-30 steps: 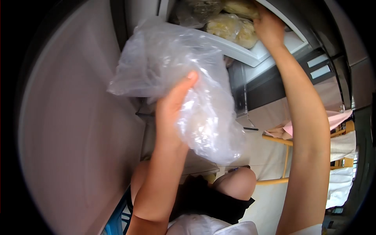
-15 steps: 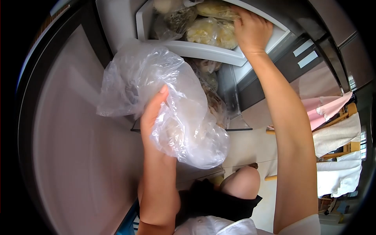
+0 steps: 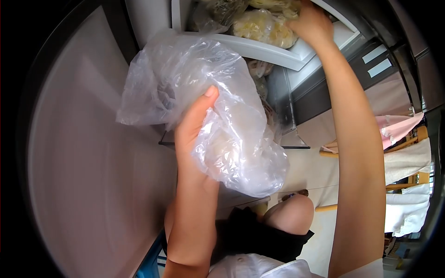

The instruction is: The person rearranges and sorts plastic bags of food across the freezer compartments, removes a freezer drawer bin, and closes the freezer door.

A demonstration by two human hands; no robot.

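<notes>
My left hand is closed round a large crumpled clear plastic bag, its thumb on top; pale contents show faintly in the bag's lower part. My right hand reaches into the open white drawer at the top. Its fingers are partly apart at the right side of a bag of pale yellow food, and some fingertips are out of sight. Whether it grips that bag is unclear. A bag with darker contents lies left of the yellow one.
The open fridge door fills the left side. Below the white drawer, a clear drawer holds more bagged items. A wooden rack with cloths stands at the right. My bent knee is below, near a blue object.
Compared with half a second ago, the view has shifted, and the drawer sits higher and further right in it. My right hand is deeper beside the yellow bag. My left hand keeps the plastic bag.
</notes>
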